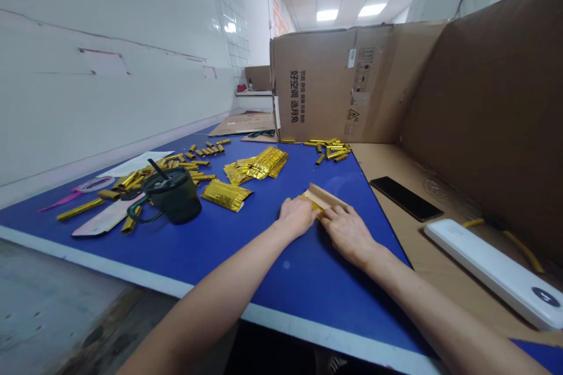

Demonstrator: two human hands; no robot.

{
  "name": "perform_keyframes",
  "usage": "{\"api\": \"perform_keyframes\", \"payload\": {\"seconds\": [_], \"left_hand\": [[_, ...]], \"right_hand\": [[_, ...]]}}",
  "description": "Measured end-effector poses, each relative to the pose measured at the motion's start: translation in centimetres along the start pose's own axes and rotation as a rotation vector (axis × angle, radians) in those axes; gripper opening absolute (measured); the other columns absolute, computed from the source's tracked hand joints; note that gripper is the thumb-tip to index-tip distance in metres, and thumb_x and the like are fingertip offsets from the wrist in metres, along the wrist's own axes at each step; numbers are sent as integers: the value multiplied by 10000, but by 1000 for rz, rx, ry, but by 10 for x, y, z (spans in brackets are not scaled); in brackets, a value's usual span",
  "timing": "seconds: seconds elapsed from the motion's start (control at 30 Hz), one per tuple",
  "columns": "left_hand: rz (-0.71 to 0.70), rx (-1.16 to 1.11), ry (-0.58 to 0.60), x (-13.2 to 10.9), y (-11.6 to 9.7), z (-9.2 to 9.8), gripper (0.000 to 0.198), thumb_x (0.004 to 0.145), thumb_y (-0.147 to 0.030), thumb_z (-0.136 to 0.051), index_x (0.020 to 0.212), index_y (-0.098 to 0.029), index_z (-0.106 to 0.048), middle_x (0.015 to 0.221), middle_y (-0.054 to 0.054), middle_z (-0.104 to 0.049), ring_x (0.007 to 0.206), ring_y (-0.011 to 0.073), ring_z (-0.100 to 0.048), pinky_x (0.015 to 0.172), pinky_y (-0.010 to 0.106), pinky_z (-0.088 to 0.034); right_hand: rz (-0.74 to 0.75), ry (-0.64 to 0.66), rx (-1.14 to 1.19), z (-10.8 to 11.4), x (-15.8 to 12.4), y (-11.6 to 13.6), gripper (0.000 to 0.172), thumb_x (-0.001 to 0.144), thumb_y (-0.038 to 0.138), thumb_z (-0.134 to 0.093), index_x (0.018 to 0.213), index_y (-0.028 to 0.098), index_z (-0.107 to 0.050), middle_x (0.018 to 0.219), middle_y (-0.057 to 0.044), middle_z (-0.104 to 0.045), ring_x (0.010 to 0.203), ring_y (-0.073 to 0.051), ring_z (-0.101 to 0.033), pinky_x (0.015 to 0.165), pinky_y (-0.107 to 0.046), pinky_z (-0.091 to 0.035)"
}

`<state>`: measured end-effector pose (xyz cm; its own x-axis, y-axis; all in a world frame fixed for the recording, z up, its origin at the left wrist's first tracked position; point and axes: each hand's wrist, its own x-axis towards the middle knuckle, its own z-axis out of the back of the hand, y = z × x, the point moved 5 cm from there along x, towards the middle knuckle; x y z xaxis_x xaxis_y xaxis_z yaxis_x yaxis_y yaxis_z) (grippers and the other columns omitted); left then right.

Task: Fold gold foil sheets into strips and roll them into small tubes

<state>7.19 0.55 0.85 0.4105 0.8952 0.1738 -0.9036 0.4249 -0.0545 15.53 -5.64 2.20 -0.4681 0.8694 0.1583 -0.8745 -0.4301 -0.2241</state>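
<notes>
My left hand [297, 216] and my right hand [347, 229] rest side by side on the blue table [246, 258]. Both press on a small piece of gold foil [310, 200] that lies against a tan cardboard strip [324, 195]. The fingers of both hands are curled down onto the foil and strip. Stacks of flat gold foil sheets [257, 167] lie further back, and one stack [225, 194] lies to the left of my hands.
A dark lidded cup with a straw [173, 193] stands at left among several rolled gold tubes [132, 179]. More gold tubes [331, 150] lie before a large cardboard box [338, 85]. A black phone [405, 197] and a white power bank [492, 269] lie at right.
</notes>
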Motion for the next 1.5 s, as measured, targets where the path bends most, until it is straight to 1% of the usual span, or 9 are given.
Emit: {"api": "perform_keyframes", "payload": {"seconds": [0.13,0.33,0.63,0.77,0.97,1.13,1.27,1.4,1.5], "left_hand": [[-32,-53,43,5,10,-6,318,806,-289,-354,1078,-187,-484,1138,73,-527,1122,213,-406,908,387,-307],[-77,-94,117,7,16,-10,392,808,-235,-300,1193,-216,-374,1287,48,-390,1211,201,-290,955,463,-225],[-65,-120,257,3,14,-18,828,724,-659,-224,1329,-107,-100,1396,120,-50,1278,253,-28,975,533,-74],[-75,-76,245,2,10,-18,781,753,-625,-205,1328,-105,-115,1395,114,-64,1278,257,-32,972,542,-47],[-119,3,131,-3,-6,-8,571,816,-450,-290,1238,-69,-332,1295,165,-346,1213,252,-269,981,477,-138],[-291,-109,272,-6,-8,-9,657,798,-487,-288,1316,-108,-148,1386,116,-151,1268,216,-130,991,453,-144],[-363,-126,385,-11,-9,-12,672,790,-485,-297,1337,-169,-69,1407,77,-18,1271,282,25,967,538,-80],[-424,-182,381,-23,-29,-7,624,791,-522,-255,1330,-238,-124,1406,44,-91,1251,360,-10,920,611,-85],[-513,-209,358,-33,-48,-3,648,786,-489,-305,1331,-198,-110,1399,71,-122,1262,317,-50,944,579,-107]], "right_hand": [[90,46,69,-4,1,9,296,770,111,-378,993,121,-573,967,-124,-606,969,-205,-491,839,-332,-287],[138,54,96,7,-4,21,306,807,276,-367,734,137,-629,792,-109,-645,766,-202,-583,780,-329,-338],[152,90,98,19,-13,41,326,791,333,-378,766,128,-630,728,-122,-649,668,-216,-607,594,-282,-406],[154,77,106,21,-14,43,327,786,367,-384,790,141,-620,733,-116,-646,664,-221,-603,592,-292,-410],[188,73,119,21,-14,43,347,782,392,-387,821,132,-613,773,-129,-641,715,-231,-589,646,-314,-401],[182,24,274,20,-15,43,325,784,403,-397,827,158,-606,830,-101,-641,770,-213,-577,672,-295,-389],[68,-154,504,24,-12,22,272,824,311,-354,838,196,-600,789,-32,-644,688,-140,-573,627,-231,-388],[-195,-516,517,30,-10,-33,246,807,292,-382,810,174,-598,783,-49,-627,741,-151,-554,687,-243,-388],[-358,-433,468,14,-5,-74,222,776,313,-430,807,191,-612,813,-45,-631,760,-168,-558,679,-260,-390]]}}
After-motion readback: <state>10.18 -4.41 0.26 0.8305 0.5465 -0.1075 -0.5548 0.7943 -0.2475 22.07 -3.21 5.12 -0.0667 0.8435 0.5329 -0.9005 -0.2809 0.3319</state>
